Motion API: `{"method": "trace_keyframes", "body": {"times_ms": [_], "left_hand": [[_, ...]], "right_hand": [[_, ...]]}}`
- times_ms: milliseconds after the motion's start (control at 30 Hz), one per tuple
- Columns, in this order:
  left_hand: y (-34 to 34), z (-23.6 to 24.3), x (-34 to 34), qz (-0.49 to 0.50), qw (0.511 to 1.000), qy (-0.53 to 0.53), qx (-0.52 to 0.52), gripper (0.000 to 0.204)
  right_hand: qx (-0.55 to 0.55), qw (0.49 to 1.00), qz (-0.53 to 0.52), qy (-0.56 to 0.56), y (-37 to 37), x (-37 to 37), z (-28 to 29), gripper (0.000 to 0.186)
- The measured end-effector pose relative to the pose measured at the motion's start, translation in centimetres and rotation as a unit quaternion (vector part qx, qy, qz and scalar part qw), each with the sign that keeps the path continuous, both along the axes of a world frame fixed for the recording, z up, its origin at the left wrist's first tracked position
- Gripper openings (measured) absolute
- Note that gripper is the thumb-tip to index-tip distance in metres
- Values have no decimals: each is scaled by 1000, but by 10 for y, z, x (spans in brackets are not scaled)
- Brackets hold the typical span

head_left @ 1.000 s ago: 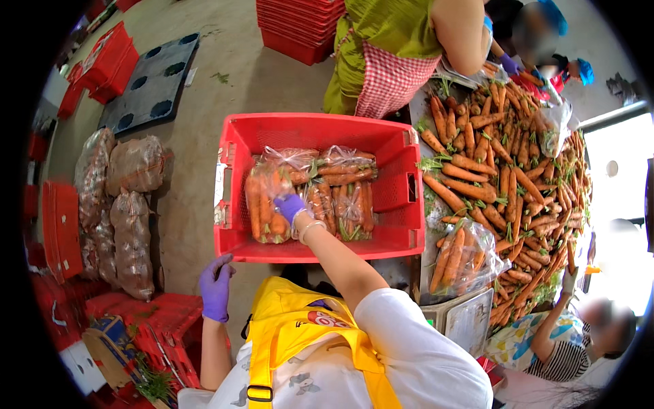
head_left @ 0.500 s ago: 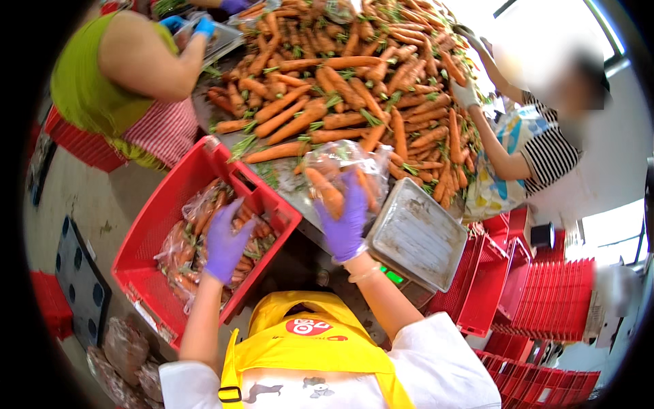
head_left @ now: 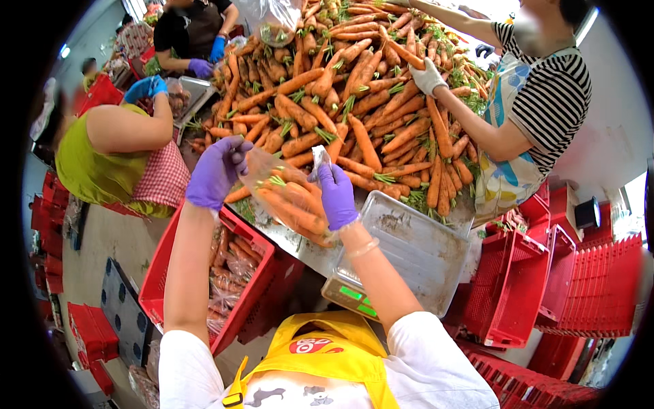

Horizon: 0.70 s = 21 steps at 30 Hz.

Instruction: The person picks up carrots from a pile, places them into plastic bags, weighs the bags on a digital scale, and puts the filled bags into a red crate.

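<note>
A clear plastic bag of carrots (head_left: 294, 204) lies tilted at the near edge of the carrot heap (head_left: 354, 88). My left hand (head_left: 219, 172), in a purple glove, has its fingers curled on the bag's upper left edge. My right hand (head_left: 336, 198), gloved the same way, pinches the bag's upper right side, where a crumpled whitish piece (head_left: 319, 157) sticks up from the fingers. Just right of that hand is a scale with a metal tray (head_left: 415, 238), and its display (head_left: 351, 292) glows green.
A red crate (head_left: 162, 283) holding bagged carrots stands below my left forearm. Co-workers surround the heap; one gloved hand (head_left: 427, 76) grips a carrot at the right. More red crates (head_left: 507, 286) stand at the lower right. A clear bag (head_left: 274, 20) sits atop the heap.
My left hand has left the red crate, moving up and right to the bag's edge. My right hand now pinches the bag's upper side. The view has shifted, showing more co-workers.
</note>
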<state>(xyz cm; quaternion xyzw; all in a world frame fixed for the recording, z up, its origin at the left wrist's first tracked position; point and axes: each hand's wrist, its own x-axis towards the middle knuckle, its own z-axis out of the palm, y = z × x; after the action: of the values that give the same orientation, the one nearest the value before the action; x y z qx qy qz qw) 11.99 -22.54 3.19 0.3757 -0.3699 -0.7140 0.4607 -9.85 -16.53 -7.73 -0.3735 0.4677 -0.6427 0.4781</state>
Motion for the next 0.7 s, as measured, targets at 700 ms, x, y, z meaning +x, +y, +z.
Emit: {"method": "trace_keyframes", "body": {"times_ms": [700], "left_hand": [[127,10,-143,-220,973,25,-59,41]], "right_hand": [[-67,964,-221,129,215,-187,107,23]]}}
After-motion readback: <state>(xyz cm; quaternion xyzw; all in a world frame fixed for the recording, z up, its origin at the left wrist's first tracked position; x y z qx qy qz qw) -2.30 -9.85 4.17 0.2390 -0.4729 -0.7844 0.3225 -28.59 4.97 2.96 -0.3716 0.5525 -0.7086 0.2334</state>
